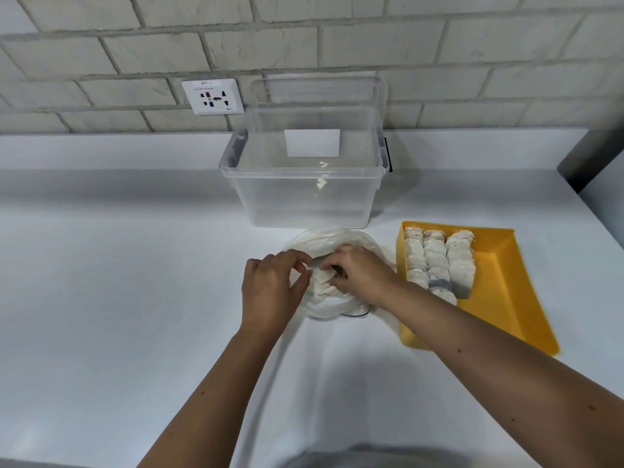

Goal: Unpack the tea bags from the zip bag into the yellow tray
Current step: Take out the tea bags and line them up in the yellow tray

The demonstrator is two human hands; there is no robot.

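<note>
A clear zip bag lies crumpled on the white counter, with white tea bags inside it. My left hand pinches the bag's edge at its opening. My right hand reaches into the opening, its curled fingers around a tea bag. To the right sits the yellow tray, with three rows of tea bags lined up along its left side.
A clear plastic bin stands open behind the zip bag, its lid leaning on the brick wall. A wall socket is at the back left. The white counter spreads to the left and front.
</note>
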